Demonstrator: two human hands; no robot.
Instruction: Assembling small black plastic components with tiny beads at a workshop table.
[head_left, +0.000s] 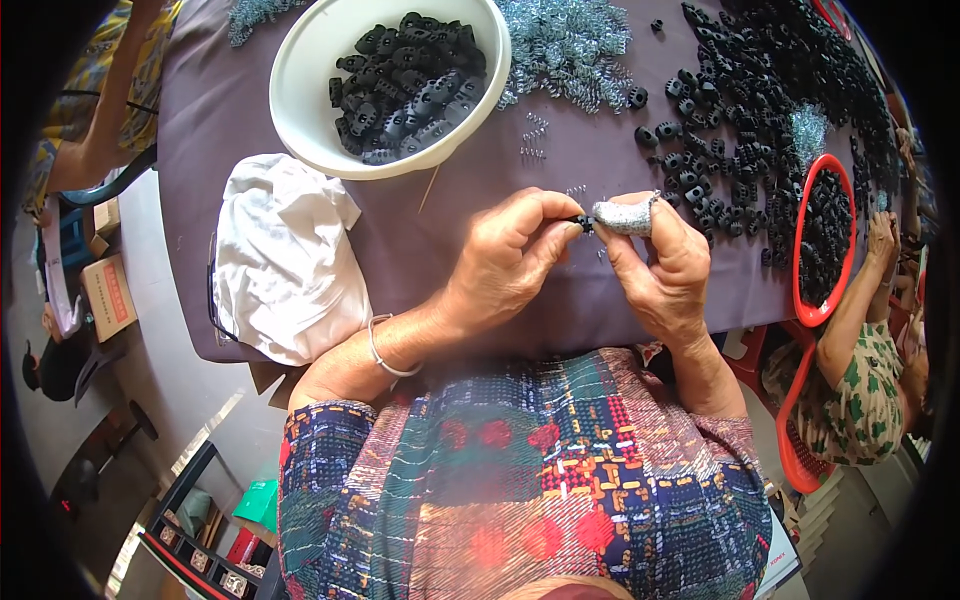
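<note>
Over the purple-grey tablecloth, my left hand (510, 255) pinches a small black plastic cord lock (585, 222) between thumb and forefinger. From the other side my right hand (665, 270) meets it, its thumb and forefinger closed at the piece. A grey knitted finger cover (624, 216) wraps the right forefinger. My fingertips partly hide the cord lock, and I cannot make out a spring in it. A few loose metal springs (534, 138) lie just beyond my hands. Farther off is a big heap of silvery springs (570, 50).
A white tub (283, 110) of black cord locks stands at the far left of my hands. White cloth (285, 260) lies at the table's left. Many black pieces (700, 150) spread to the right, beside a red-rimmed basket (800, 290). Another person's arm (858, 290) is at the right.
</note>
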